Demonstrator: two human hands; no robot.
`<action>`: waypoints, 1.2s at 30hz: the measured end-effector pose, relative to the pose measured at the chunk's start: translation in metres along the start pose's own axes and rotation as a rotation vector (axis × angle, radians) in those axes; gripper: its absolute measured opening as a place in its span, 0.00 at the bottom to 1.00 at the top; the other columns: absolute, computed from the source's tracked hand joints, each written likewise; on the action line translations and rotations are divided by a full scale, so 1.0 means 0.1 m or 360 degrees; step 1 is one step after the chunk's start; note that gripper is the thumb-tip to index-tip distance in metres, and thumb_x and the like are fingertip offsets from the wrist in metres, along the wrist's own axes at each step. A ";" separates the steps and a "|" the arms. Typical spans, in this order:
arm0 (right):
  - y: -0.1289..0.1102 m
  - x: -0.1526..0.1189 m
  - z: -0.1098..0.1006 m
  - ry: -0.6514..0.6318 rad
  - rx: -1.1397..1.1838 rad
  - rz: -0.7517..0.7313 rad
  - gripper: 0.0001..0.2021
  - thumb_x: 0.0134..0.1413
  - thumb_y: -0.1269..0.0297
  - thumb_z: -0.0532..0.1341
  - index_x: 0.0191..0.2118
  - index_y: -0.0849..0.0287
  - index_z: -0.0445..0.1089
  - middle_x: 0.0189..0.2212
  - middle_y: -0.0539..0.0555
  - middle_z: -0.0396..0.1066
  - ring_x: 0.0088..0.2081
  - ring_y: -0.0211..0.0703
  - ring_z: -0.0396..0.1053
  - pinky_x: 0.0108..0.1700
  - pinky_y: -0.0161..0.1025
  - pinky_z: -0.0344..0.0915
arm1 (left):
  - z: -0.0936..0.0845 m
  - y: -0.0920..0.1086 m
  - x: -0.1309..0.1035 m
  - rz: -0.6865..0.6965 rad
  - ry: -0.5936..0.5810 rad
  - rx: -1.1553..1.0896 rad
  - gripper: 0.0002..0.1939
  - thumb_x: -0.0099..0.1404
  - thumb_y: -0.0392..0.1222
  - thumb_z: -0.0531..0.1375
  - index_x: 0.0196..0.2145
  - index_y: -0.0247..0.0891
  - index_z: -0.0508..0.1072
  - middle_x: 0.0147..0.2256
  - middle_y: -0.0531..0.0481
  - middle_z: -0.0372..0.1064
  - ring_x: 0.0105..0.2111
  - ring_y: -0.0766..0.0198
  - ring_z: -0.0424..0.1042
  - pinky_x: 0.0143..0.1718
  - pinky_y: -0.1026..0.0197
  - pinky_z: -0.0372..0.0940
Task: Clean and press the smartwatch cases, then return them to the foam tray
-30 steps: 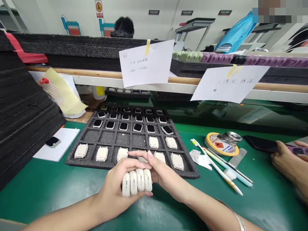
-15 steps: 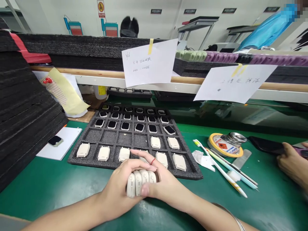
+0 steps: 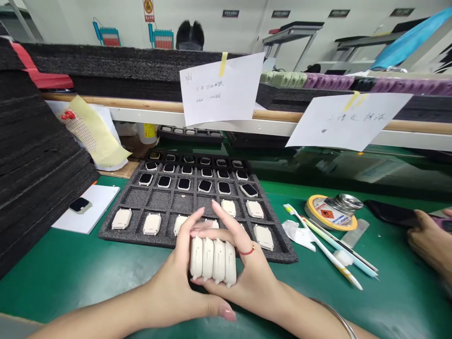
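Observation:
Several cream-white watch cases [image 3: 213,262] stand pressed side by side in a row between my two hands, their narrow edges facing me. My left hand [image 3: 165,294] bears on the row's left end, with its thumb stretched out below and its fingers reaching over the far side. My right hand [image 3: 259,282] cradles the row from below and from the right. Just beyond my hands lies a black foam tray [image 3: 282,254]. Dark-screened watches [image 3: 184,184] fill its back rows, and cream cases lie back-up nearer me, partly hidden by my fingers.
Toothbrushes [image 3: 328,254], a white tissue [image 3: 299,234], a yellow tape roll [image 3: 312,216] and a metal dispenser [image 3: 344,203] lie right. A co-worker's hand [image 3: 432,245] is at the far right. Left are a watch on a white pad [image 3: 79,226] and stacked black foam [image 3: 38,179].
The row of cases has turned in my hands, showing different edges, and shifted slightly right. My fingers have lifted and my left thumb has swung outward. The blue sleeve at the back moved right.

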State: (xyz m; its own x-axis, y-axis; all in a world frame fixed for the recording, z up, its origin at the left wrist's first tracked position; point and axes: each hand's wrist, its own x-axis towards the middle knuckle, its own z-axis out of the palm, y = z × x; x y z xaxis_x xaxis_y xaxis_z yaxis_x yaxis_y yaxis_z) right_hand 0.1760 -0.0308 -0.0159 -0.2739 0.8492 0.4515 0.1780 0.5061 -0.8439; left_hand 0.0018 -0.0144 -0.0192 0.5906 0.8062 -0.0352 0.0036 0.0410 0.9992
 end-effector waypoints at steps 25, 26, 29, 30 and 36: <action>0.00 0.03 -0.04 -0.0330 -0.0440 -0.0440 0.49 0.58 0.54 0.67 0.73 0.50 0.33 0.60 0.61 0.67 0.62 0.54 0.63 0.64 0.54 0.60 | 0.04 0.02 0.06 -0.0193 0.0119 -0.0234 0.26 0.46 0.41 0.75 0.43 0.36 0.73 0.39 0.47 0.78 0.40 0.55 0.75 0.41 0.58 0.70; -0.02 0.04 -0.07 -0.0328 -0.0379 -0.0414 0.49 0.57 0.48 0.67 0.72 0.50 0.35 0.61 0.61 0.64 0.63 0.55 0.62 0.65 0.54 0.59 | 0.03 0.05 0.05 -0.0152 0.0155 -0.0118 0.25 0.47 0.40 0.75 0.43 0.37 0.74 0.39 0.48 0.78 0.40 0.56 0.76 0.41 0.58 0.71; 0.00 0.04 -0.13 -0.0179 -0.0096 -0.0222 0.37 0.64 0.40 0.53 0.71 0.48 0.43 0.61 0.59 0.64 0.62 0.53 0.63 0.64 0.51 0.59 | 0.00 0.10 0.01 0.0066 0.0201 0.0264 0.23 0.50 0.38 0.74 0.44 0.42 0.76 0.43 0.51 0.78 0.43 0.59 0.76 0.45 0.61 0.70; 0.04 0.05 -0.15 -0.0079 -0.0006 -0.0129 0.31 0.67 0.42 0.49 0.70 0.47 0.47 0.58 0.58 0.66 0.60 0.51 0.64 0.63 0.50 0.60 | -0.01 0.11 -0.01 0.0134 0.0183 0.0356 0.22 0.52 0.38 0.73 0.45 0.44 0.76 0.45 0.52 0.78 0.44 0.60 0.76 0.47 0.62 0.69; 0.32 0.15 -0.16 0.0142 0.0492 0.0569 0.14 0.65 0.51 0.59 0.48 0.55 0.70 0.31 0.50 0.73 0.35 0.41 0.72 0.43 0.40 0.70 | -0.04 0.05 -0.02 0.0401 0.0140 0.0526 0.22 0.56 0.35 0.71 0.48 0.46 0.74 0.50 0.52 0.78 0.51 0.60 0.75 0.54 0.63 0.67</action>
State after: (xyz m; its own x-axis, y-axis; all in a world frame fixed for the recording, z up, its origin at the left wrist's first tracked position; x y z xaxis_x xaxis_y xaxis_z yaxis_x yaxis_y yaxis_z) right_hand 0.1930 0.0012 -0.0314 -0.1619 0.9783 0.1289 -0.0471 0.1229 -0.9913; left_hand -0.0030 -0.0133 -0.0140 0.5350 0.8147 0.2238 0.1348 -0.3438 0.9293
